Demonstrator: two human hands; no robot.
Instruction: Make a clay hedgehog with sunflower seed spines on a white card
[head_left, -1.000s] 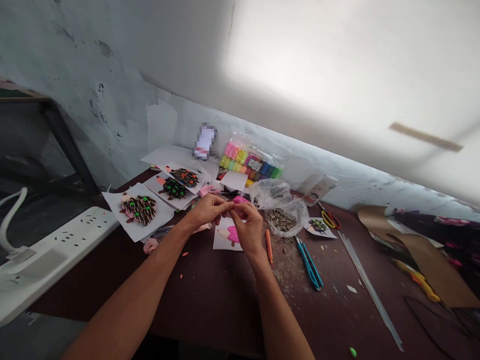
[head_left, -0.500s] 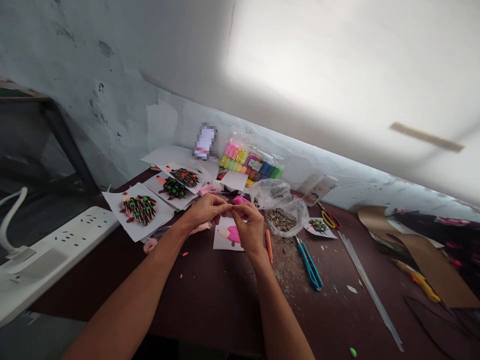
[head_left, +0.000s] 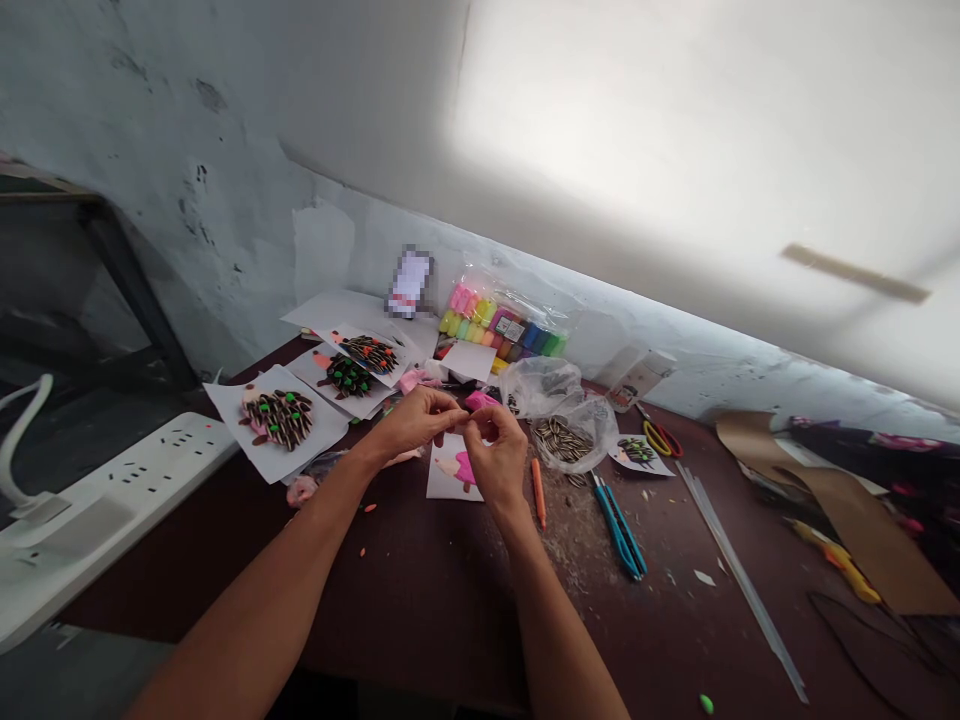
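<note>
1. Modelling clay [head_left: 480, 400], bright pink, is sitting in a small lump just beyond the right hand [head_left: 501, 458], above the centre of the table's work area. It is probably light and soft, likely to dent under a firm grip, so fingertip pressure at its edges seems the safest hold.
2. The left hand [head_left: 414, 422] is curling inward, its fingers closed together and reaching toward the right hand. The right hand is pinching with thumb and forefinger. Both sets of fingertips are meeting above a white paper card [head_left: 452, 480] bearing a pink clay figure. Anything held between them is too small or too hidden to identify.
3. Sunflower seeds [head_left: 562, 440] are lying in a clear plastic bag [head_left: 540, 390] right of the hands. Finished seed-and-clay hedgehog pictures [head_left: 277, 420] are resting on white paper to the left.
4. Blue-handled scissors [head_left: 619, 540] and an orange marker-like tool [head_left: 538, 492] are lying near the right forearm.
5. A multicoloured clay packet [head_left: 499, 325] is leaning against the wall. Its small label [head_left: 510, 330] is showing, but its wording is too small to read. A pale card [head_left: 410, 282] beside it is pixelated, so no brand or writing can be made out.
</note>
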